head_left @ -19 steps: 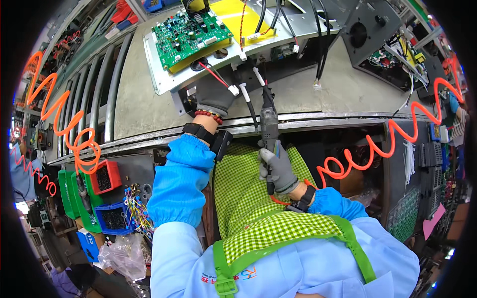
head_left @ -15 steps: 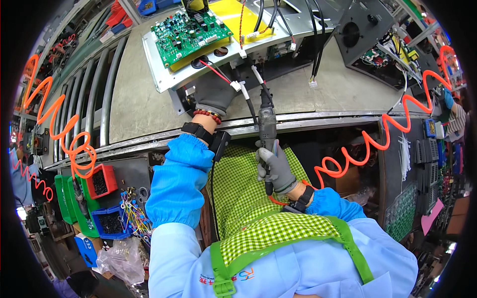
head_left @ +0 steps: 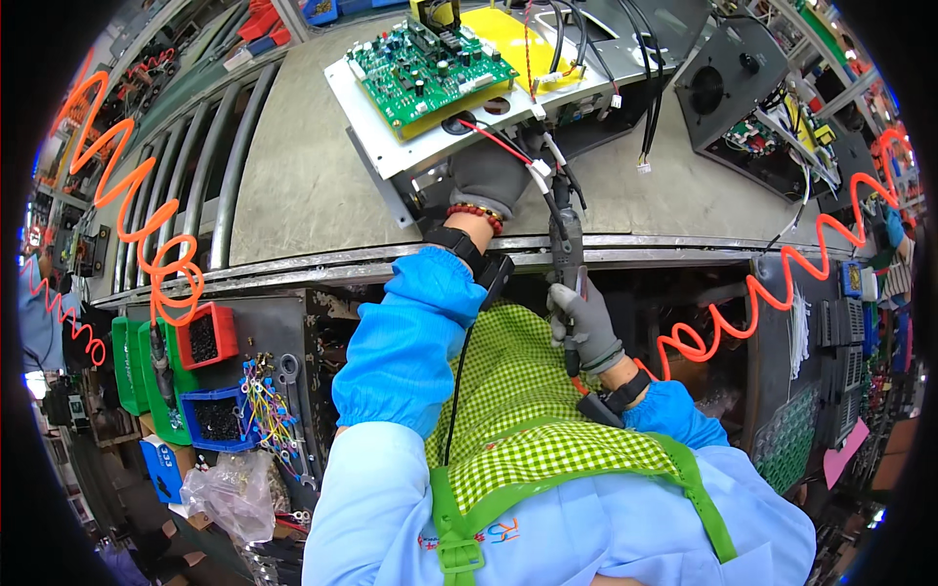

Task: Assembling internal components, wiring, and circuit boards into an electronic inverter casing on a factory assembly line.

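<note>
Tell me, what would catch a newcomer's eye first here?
Probably the orange coiled hoses looping down the left and right sides. Next, the green circuit board at the top, on a pale metal plate with yellow sheeting beside it. Near the middle, the gloved right hand holds a slender dark tool, while the gloved left hand reaches under the plate's near edge.

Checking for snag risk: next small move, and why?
Probably ease the black wires aside: they hang close against the nose of the driver in the right hand, and its tip is hard to make out. The left hand sits partly hidden under the metal panel.
</note>
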The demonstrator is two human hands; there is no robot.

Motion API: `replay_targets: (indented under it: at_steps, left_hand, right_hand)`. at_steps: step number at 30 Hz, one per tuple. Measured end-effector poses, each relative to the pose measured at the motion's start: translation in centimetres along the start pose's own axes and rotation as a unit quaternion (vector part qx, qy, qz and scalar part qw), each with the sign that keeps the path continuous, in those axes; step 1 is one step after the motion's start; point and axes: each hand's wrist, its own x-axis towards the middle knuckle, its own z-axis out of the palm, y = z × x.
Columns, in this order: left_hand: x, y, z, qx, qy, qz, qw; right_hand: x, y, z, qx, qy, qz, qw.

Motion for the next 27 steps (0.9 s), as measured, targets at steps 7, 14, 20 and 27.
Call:
replay_targets:
  at_steps: [7, 14, 20, 27]
  left_hand:
    - [-3.9, -5.7, 4.0, 0.129, -0.237, 0.063, 0.961]
    - [-2.5, -7.2, 4.5, 0.158, -0.253, 0.079, 0.951]
    - [-2.1, -7.1, 3.9, 0.152, -0.238, 0.088, 0.955]
    - [-1.7, -6.4, 3.9, 0.146, -0.237, 0.094, 0.956]
  right_hand:
    - [0.7, 0.1, -0.1, 0.019, 0.003, -0.017, 1.0]
    - [1.5, 0.7, 1.9, 0.073, 0.007, -0.014, 0.997]
    - [1.2, 0.5, 3.0, 0.13, 0.0, 0.027, 0.991]
    - [1.5, 0.4, 5.1, 0.163, -0.005, 0.042, 0.986]
